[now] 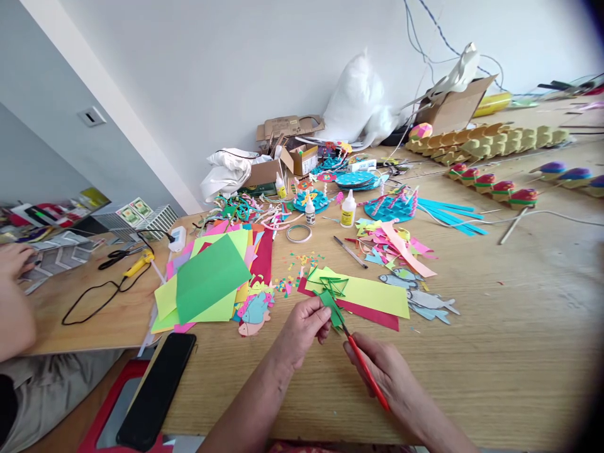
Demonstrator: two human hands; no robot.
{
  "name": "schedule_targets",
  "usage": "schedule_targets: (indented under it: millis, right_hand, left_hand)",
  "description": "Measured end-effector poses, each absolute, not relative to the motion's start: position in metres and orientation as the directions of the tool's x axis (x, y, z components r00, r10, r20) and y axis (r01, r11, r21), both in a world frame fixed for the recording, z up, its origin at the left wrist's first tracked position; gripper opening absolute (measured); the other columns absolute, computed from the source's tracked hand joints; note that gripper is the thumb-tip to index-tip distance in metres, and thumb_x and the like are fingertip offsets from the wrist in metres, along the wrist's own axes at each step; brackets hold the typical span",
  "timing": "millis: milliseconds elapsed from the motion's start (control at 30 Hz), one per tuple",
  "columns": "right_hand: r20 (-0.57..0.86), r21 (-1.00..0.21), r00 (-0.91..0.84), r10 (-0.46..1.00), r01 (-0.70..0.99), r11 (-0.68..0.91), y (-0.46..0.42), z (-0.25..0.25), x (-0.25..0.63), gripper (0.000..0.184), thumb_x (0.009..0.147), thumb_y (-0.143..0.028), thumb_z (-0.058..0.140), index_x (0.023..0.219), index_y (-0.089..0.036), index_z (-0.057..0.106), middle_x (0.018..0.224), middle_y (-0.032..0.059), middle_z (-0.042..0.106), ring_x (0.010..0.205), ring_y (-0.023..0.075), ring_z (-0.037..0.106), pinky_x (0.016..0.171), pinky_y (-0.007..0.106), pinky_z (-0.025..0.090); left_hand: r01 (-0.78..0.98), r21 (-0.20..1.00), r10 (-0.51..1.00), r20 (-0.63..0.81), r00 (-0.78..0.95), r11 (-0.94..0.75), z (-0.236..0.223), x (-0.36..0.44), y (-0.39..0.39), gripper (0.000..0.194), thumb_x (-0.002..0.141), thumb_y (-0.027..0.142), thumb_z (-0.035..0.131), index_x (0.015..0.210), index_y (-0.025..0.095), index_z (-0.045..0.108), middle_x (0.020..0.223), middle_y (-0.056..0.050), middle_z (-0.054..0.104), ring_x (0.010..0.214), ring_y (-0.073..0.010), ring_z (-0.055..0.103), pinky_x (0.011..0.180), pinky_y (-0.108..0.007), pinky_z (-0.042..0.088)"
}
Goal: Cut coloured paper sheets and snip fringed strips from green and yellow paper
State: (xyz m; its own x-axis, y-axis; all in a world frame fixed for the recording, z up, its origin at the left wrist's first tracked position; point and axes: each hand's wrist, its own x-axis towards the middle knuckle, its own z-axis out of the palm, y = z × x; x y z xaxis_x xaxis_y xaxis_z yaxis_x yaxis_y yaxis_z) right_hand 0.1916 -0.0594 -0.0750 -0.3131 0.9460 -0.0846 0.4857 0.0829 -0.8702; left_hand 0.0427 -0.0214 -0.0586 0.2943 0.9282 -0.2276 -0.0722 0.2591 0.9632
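Observation:
My left hand (309, 324) pinches a small piece of green paper (326, 299) between thumb and fingers. In my right hand (384, 365) is a pair of scissors (367, 372) with red handles, its blades at the edge of the green paper. Thin green paper offcuts (337, 286) lie just beyond, on a yellow-green paper strip (377, 296). A dark red paper strip (372, 314) shows from under it. To the left rest cut-out paper fish (257, 311) in pink, blue and yellow; grey-blue fish cut-outs (431, 300) lie to the right.
A stack of coloured paper topped by a green sheet (212, 277) lies left. Beyond my hands are a pen (350, 251), a tape roll (299, 234) and a glue bottle (348, 211). A black phone (158, 387) sits at the near left edge. Another person's hand (16, 258) is at far left.

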Motion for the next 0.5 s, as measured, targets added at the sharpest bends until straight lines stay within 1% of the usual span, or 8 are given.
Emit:
schedule_targets:
  millis: [100, 233, 400, 500]
  right_hand:
    - [-0.052, -0.840, -0.317, 0.947, 0.527, 0.130, -0.0589, -0.0744, 0.1924, 0.042, 0.084, -0.048, 0.026, 0.057, -0.020, 0.041, 0.050, -0.0034, 0.041, 0.048, 0.0113, 0.039, 0.045, 0.022, 0.032]
    - [-0.056, -0.821, -0.320, 0.946, 0.554, 0.139, -0.0585, -0.0746, 0.1923, 0.043, 0.085, -0.049, 0.024, 0.057, -0.020, 0.041, 0.050, -0.0025, 0.044, 0.049, 0.0121, 0.040, 0.047, 0.023, 0.033]
    - [-0.040, -0.832, -0.319, 0.947, 0.535, 0.145, -0.0585, -0.0765, 0.1905, 0.043, 0.084, -0.049, 0.026, 0.053, -0.020, 0.037, 0.049, -0.0025, 0.044, 0.047, 0.0110, 0.039, 0.045, 0.022, 0.031]
    - [-0.033, -0.840, -0.329, 0.944, 0.521, 0.153, -0.0582, -0.0776, 0.1906, 0.043, 0.085, -0.047, 0.027, 0.054, -0.020, 0.040, 0.050, -0.0022, 0.047, 0.048, 0.0114, 0.041, 0.046, 0.021, 0.032]
  left_hand:
    - [-0.081, 0.959, 0.927, -0.238, 0.290, 0.272, -0.0589, 0.0423, -0.0221, 0.031, 0.069, 0.044, 0.056, 0.065, 0.015, 0.048, 0.054, 0.004, 0.044, 0.045, -0.0055, 0.037, 0.043, -0.018, 0.029]
    - [-0.073, 0.963, 0.930, -0.229, 0.287, 0.259, -0.0583, 0.0421, -0.0226, 0.031, 0.070, 0.045, 0.055, 0.065, 0.015, 0.046, 0.054, 0.004, 0.043, 0.045, -0.0055, 0.037, 0.043, -0.018, 0.029]
    - [-0.004, 0.985, 0.958, -0.168, 0.232, 0.174, -0.0574, 0.0398, -0.0201, 0.034, 0.073, 0.047, 0.051, 0.062, 0.016, 0.044, 0.054, 0.004, 0.042, 0.046, -0.0062, 0.038, 0.043, -0.018, 0.031]
    - [0.008, 0.984, 0.959, -0.174, 0.224, 0.177, -0.0581, 0.0395, -0.0197, 0.034, 0.072, 0.048, 0.052, 0.061, 0.016, 0.044, 0.054, 0.004, 0.043, 0.046, -0.0061, 0.038, 0.043, -0.019, 0.031]
